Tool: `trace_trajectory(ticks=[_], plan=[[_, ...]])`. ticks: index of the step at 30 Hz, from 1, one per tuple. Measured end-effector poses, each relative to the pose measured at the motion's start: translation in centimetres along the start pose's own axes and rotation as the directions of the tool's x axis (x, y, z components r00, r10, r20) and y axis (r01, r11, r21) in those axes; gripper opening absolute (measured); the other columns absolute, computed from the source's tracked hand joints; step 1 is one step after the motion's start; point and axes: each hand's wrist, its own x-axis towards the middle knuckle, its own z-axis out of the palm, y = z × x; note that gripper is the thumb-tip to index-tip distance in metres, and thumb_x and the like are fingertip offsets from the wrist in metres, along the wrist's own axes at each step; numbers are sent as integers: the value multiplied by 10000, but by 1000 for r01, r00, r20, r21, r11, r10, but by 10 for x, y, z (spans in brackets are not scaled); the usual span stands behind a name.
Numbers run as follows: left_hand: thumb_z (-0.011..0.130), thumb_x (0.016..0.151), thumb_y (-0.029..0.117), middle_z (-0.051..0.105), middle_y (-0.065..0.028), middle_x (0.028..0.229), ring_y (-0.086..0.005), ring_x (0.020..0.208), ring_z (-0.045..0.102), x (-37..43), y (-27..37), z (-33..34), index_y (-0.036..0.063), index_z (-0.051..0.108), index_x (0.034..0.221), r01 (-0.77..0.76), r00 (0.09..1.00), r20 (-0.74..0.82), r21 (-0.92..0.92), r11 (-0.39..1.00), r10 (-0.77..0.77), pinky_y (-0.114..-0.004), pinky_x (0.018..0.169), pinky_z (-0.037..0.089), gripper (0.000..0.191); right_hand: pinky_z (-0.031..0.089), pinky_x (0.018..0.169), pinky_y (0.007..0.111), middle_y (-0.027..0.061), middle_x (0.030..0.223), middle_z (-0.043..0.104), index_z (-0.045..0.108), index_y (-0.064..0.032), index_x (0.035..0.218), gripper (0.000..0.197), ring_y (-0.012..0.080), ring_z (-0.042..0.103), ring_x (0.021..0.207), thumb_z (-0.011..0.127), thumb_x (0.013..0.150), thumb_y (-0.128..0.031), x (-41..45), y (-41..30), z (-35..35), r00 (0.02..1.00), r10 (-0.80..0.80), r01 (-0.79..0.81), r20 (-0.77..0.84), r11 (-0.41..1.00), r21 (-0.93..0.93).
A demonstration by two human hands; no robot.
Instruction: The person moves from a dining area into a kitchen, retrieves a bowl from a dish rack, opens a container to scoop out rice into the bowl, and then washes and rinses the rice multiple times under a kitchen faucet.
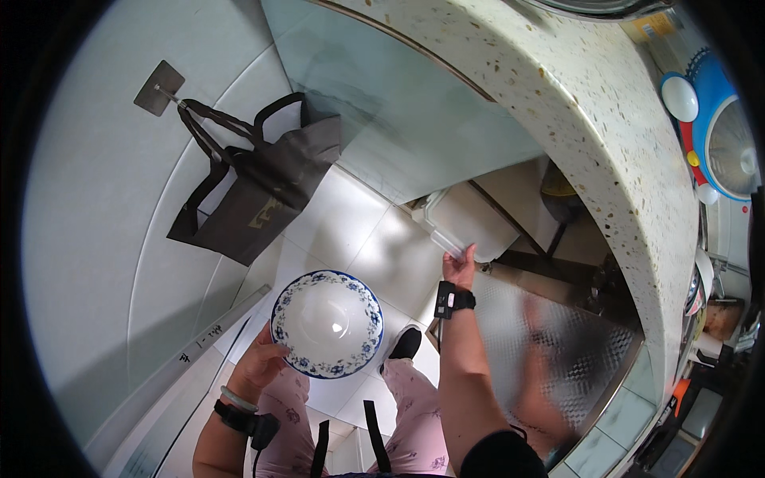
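My left hand (260, 361) grips the lower left rim of a white bowl (327, 324) with a blue floral border; its inside faces up and looks empty apart from a bright reflection. At the opening of a cabinet under the counter, my right hand (459, 266) has its fingers closed on the clear edge of a translucent plastic container (472, 222). Whether that edge is a lid or a wall, I cannot tell. Both wrists wear black devices, and a pale bangle circles the left one.
A dark shopping bag (269, 185) hangs from a metal wall hook (160, 88) at the left. The speckled stone countertop (574, 113) curves over the cabinet. A textured metallic door panel (538, 346) stands right of my forearm. Dishes and a blue object (711, 89) lie on the counter.
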Motion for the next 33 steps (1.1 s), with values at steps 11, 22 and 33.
trace_trajectory(ticks=[11,22,33], plan=[[518,706,-44,572,-92,1130,-224,982,592,-2,-5,-11,76,365,1329,14,998,65,-16,1000,-13,-337,783,521,652,492,785,316,14,909,642,608,-100,916,218,168,595,867,683,814,-277,-32,18,-39,998,-7,4,-66,999,-41],[579,693,-15,584,-113,1118,-244,989,599,7,-20,-43,53,420,1280,1,981,193,-27,1000,5,-376,782,532,612,551,709,318,25,868,630,579,-94,917,157,158,611,755,664,833,-195,-65,-11,4,998,24,-43,-52,916,-399],[579,689,-10,542,-116,1182,-253,1058,562,-6,-11,-22,57,367,1315,-31,980,191,-95,995,49,-367,845,508,664,527,760,313,158,1037,619,516,20,1061,208,255,616,947,520,902,-113,-77,-94,155,956,-179,281,233,790,-545]])
